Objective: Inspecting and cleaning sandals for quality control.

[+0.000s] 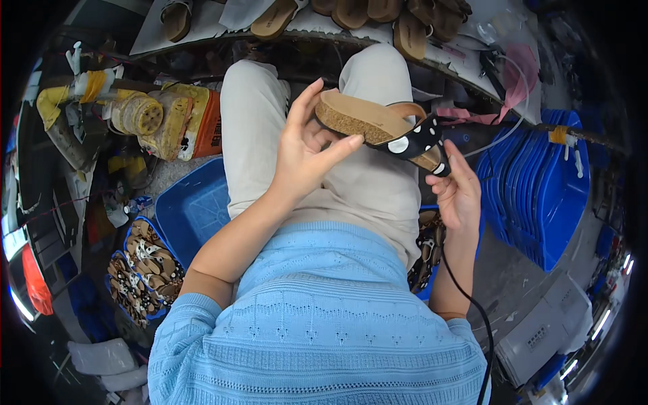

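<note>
Nearest the camera: one light-blue knitted top (317,337), worn by the seated person. One cork-soled sandal (378,125) with a black white-dotted strap is held above the lap. Left hand (305,152) is closed around its heel end, thumb on the edge. Right hand (459,192) grips its toe end. One stack of blue baskets (540,182) stands at right. Two blue trays of sandals (145,270) lie at left. Several sandals (368,13) rest on the bench beyond.
</note>
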